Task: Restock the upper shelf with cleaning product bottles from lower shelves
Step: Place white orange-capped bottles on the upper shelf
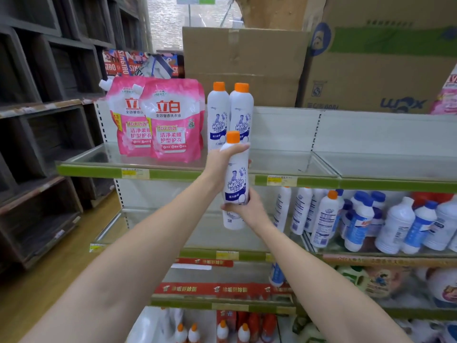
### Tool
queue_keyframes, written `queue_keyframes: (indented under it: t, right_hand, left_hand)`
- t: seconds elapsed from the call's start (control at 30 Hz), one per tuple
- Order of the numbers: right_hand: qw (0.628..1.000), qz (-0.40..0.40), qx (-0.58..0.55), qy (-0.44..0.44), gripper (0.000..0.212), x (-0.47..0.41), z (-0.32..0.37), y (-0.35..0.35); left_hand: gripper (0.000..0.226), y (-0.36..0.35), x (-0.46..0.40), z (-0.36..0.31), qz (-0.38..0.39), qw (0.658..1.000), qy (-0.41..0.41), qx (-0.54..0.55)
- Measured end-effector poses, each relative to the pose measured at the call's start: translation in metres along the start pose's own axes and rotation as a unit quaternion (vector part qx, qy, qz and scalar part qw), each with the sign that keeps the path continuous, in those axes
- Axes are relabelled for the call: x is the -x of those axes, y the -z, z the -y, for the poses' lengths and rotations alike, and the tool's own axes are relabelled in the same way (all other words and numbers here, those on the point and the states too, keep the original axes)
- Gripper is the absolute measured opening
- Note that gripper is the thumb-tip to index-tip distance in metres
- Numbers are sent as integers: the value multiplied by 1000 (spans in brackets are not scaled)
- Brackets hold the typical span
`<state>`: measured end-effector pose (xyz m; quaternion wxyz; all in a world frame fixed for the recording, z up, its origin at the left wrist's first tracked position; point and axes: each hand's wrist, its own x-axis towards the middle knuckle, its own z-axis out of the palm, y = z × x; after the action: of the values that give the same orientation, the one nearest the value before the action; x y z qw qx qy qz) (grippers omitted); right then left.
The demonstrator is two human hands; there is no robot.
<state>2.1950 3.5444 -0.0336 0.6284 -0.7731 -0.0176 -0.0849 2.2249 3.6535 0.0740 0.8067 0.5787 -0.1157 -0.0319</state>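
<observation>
I hold a white Mr Muscle bottle (pixel 235 179) with an orange cap upright in front of the upper shelf's green edge (pixel 173 174). My left hand (pixel 222 159) grips its neck and shoulder from the left. My right hand (pixel 244 206) grips its lower body from below. Two matching orange-capped bottles (pixel 230 112) stand side by side on the upper shelf, just behind the held bottle. More orange-capped bottles (pixel 222 330) stand on the lowest shelf in view.
Two pink detergent pouches (pixel 158 120) stand left of the bottles on the upper shelf. Cardboard boxes (pixel 247 63) sit on top. The middle shelf at right holds several blue-capped white bottles (pixel 358 219). Dark wooden cubbies (pixel 37 120) line the left.
</observation>
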Motion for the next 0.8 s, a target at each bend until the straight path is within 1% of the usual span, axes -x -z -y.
queue_keyframes:
  t: [0.13,0.23,0.3,0.33,0.4,0.43,0.5,0.6,0.67,0.73,0.8]
  right_hand:
    - [995,-65,-32,69,61,-27,35,29]
    - [992,-82,-54,78,58,-49,62,55]
    - [991,-92,-51,78,59,-66,75,72]
    - [992,-96,-40,76,59,-75,79,79]
    - [992,-103,-19,74,59,-89,81,91]
    - [991,-107,-10,75,58,-96,79,95]
    - [991,-109,2,80,59,-109,73,100]
    - [992,-103,8,67,57,-130,66,100]
    - [993,-104,22,50,58,-143,63,99]
    - [993,-101,46,37,59,-152,59,99]
    - [993,-97,62,32,60,-163,52,100]
  left_hand:
    - [51,-47,-24,-36,22,997,-40,-62]
    - [38,-80,-43,-58,27,989,-81,-123]
    - [41,-97,-58,-69,18,972,-145,-183]
    - [45,-103,-66,-73,8,958,-177,-224]
    - [45,-111,-82,-81,6,932,-219,-289]
    - [46,-113,-90,-83,13,919,-231,-319]
    - [54,-114,-108,-84,27,890,-250,-381]
    - [60,-117,-131,-81,7,839,-279,-467]
    - [63,-119,-146,-78,-4,801,-281,-529]
    - [71,-120,-159,-75,-11,761,-267,-591]
    - [75,-119,-171,-75,-20,738,-245,-629]
